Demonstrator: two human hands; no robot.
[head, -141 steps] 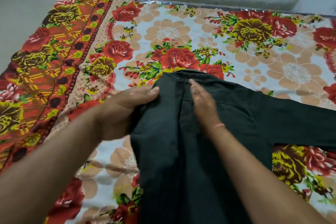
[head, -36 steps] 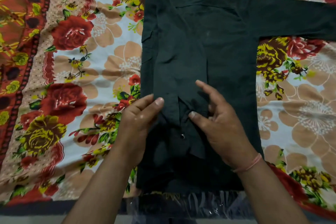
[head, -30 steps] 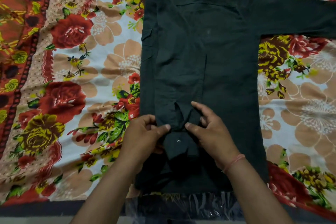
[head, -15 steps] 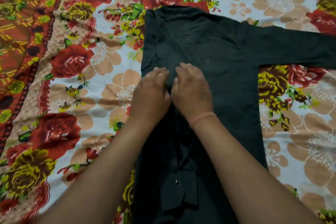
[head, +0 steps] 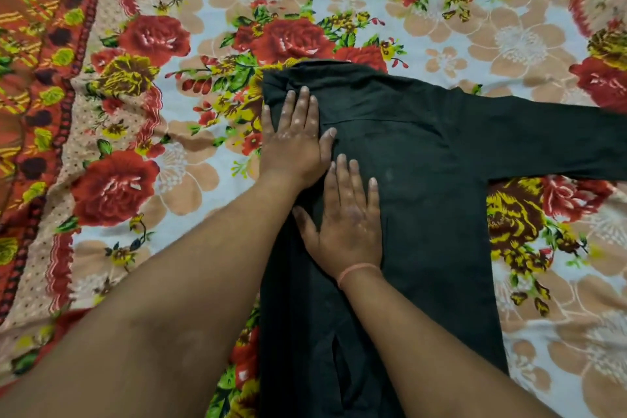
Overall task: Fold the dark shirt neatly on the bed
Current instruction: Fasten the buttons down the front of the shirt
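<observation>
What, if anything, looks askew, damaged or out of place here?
Nothing damaged. The dark shirt lies flat under the left hand and right hand; one sleeve sticks out unfolded, and a faint pale smudge marks the cloth.

Shirt (head: 424, 180) lies flat on bed sheet (head: 169, 180), collar end (head: 322, 68) toward 12 o'clock, lower end running out of view at 6 o'clock. One sleeve (head: 543, 139) extends over the sheet toward 3 o'clock. Left hand (head: 293, 142) rests flat on the shirt's 9 o'clock edge, just under the collar. Right hand (head: 346, 224) rests flat on the shirt body at 5 o'clock of the left hand, just beside it. Wrist band (head: 356, 270) sits at 6 o'clock of the right hand.
</observation>
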